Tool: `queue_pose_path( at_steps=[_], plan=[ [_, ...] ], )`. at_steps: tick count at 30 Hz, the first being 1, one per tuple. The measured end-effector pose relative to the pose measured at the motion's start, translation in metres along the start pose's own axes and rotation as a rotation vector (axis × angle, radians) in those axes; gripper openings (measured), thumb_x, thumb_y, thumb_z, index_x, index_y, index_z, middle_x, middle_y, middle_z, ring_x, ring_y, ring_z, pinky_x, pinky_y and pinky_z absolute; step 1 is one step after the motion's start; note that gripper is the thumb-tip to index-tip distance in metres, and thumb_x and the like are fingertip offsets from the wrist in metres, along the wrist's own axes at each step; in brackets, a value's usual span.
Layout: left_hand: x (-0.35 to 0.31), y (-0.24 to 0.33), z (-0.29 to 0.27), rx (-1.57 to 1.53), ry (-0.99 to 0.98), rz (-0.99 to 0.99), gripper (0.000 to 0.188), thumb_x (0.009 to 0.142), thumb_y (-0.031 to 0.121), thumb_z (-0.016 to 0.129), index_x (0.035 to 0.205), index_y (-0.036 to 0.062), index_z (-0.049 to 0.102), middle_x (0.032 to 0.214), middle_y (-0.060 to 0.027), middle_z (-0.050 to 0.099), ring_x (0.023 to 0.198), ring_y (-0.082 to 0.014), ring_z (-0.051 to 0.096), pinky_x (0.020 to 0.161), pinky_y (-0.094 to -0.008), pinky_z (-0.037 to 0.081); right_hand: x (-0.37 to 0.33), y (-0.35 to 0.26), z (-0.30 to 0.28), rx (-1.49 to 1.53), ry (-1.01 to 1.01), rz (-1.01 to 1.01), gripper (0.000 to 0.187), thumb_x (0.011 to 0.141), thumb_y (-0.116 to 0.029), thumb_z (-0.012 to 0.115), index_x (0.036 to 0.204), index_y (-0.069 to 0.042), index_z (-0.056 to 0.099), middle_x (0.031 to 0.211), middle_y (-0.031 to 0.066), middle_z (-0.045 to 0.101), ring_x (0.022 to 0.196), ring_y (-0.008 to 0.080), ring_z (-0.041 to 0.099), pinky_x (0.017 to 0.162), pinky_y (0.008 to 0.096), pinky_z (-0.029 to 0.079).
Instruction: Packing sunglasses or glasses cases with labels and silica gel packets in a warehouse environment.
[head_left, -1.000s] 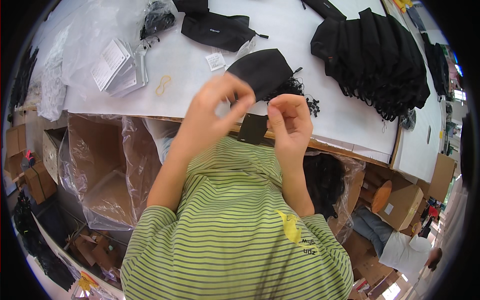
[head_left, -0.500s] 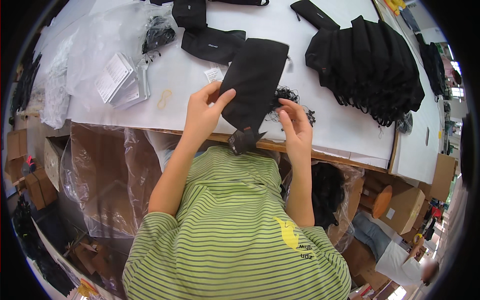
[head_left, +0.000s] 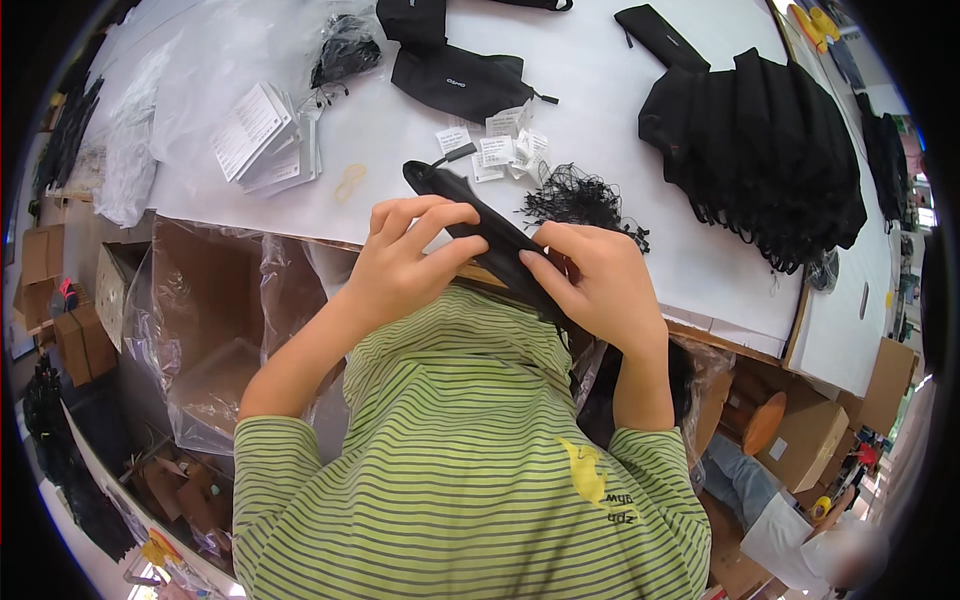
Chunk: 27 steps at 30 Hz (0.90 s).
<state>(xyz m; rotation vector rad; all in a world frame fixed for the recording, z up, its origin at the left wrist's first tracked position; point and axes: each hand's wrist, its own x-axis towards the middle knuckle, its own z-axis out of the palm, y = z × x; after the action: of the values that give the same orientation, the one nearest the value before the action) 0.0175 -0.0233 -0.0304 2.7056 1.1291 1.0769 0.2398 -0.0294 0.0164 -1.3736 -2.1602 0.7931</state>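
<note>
A black fabric zip pouch (head_left: 493, 238) is held edge-up between both hands, above the table's front edge. Its zipper side faces up, and a pull tab hangs out at the far left end. My left hand (head_left: 418, 250) pinches the pouch near its middle, thumb and fingers on the edge. My right hand (head_left: 592, 275) grips the nearer right part, thumb along the top. Just beyond the pouch lie small white printed labels (head_left: 512, 148) and a tangle of thin black cords (head_left: 580, 200).
Flat black pouches (head_left: 460, 80) lie at the back. A large stack of black pouches (head_left: 755, 150) sits on the right. At left are white cards (head_left: 262, 140), a yellow rubber band (head_left: 350, 183) and clear plastic bags (head_left: 215, 60). A co-worker (head_left: 775, 515) is at lower right.
The pouch has turned from broad side up to edge-up, uncovering the labels and cords behind. My right hand has closed on it; before, it was apart from the pouch.
</note>
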Motion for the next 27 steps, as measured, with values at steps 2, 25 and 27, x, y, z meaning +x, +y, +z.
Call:
queue_pose_path(
  at_steps=[2, 25, 27],
  plan=[
    [-0.001, -0.002, -0.004, -0.006, 0.014, 0.017, 0.023, 0.063, 0.012, 0.071, 0.085, 0.0162, 0.065, 0.101, 0.0047, 0.062, 0.094, -0.0150, 0.055, 0.081, -0.0290, 0.035, 0.001, -0.003, -0.002, -0.032, 0.020, -0.020, 0.013, 0.079, -0.013, 0.067, 0.080, -0.004, 0.059, 0.061, 0.0069, 0.052, 0.052, 0.0189, 0.053, 0.050, 0.0297, 0.040],
    [-0.005, -0.006, -0.004, -0.021, -0.086, -0.095, 0.034, 0.060, 0.007, 0.071, 0.093, 0.0089, 0.063, 0.089, 0.0014, 0.062, 0.089, -0.0164, 0.057, 0.082, -0.0316, 0.038, 0.004, -0.002, 0.018, 0.080, 0.060, -0.026, 0.015, 0.082, -0.019, 0.066, 0.080, -0.007, 0.059, 0.062, 0.0077, 0.055, 0.055, 0.0259, 0.055, 0.050, 0.0347, 0.042],
    [-0.006, -0.006, -0.006, -0.013, -0.106, -0.045, 0.032, 0.060, 0.005, 0.070, 0.091, 0.0085, 0.064, 0.089, 0.0008, 0.062, 0.089, -0.0164, 0.058, 0.082, -0.0316, 0.039, 0.003, -0.003, 0.019, 0.084, 0.049, -0.033, 0.015, 0.082, -0.020, 0.066, 0.079, -0.007, 0.059, 0.061, 0.0075, 0.055, 0.054, 0.0250, 0.055, 0.050, 0.0341, 0.042]
  ],
)
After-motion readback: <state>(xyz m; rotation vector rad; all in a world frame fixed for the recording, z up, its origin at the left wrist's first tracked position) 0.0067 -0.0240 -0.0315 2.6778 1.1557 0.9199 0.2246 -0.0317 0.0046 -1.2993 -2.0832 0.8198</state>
